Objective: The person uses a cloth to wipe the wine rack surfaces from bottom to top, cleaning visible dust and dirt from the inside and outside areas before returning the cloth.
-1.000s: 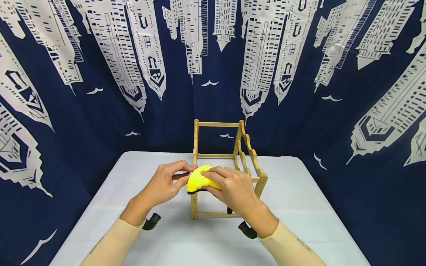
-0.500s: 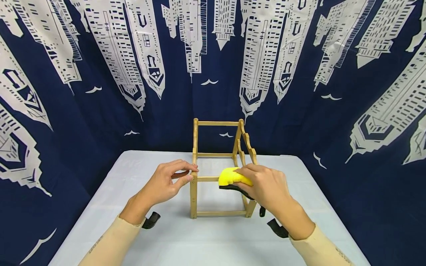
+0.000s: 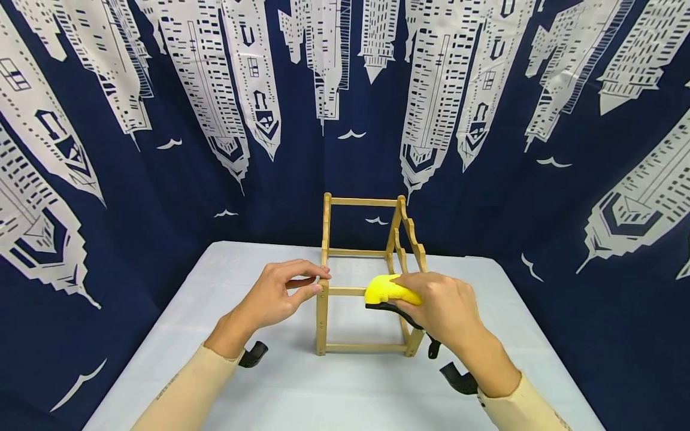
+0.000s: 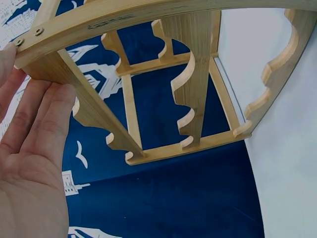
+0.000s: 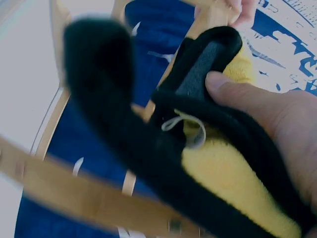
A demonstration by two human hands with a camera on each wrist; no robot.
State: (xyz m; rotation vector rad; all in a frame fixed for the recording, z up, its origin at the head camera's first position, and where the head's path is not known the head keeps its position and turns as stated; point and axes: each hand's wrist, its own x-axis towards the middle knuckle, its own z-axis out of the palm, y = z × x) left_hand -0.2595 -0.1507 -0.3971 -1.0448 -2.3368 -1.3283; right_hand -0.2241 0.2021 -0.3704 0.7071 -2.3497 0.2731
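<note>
Yellow cloth piece [image 3: 384, 288], black-edged, pinched in right hand [image 3: 444, 302] above worktop [image 3: 291, 389], by near right corner of wooden rack [image 3: 347, 291]; left hand [image 3: 280, 292] pinches near left corner. Right wrist view alone shows pale loop [image 5: 202, 135]; left wrist view alone, dark marking [image 4: 115, 21] on a rail.

The cloth [image 3: 381, 290] is showing bright yellow with black edging; the rack [image 3: 321, 323] is appearing honey-tan. At twelve o'clock, the curtain [image 3: 286, 197] is displaying a white skyline-and-bird print on navy. The desk [image 3: 302, 401] is looking white, the sleeves [image 3: 188, 389] cream.
</note>
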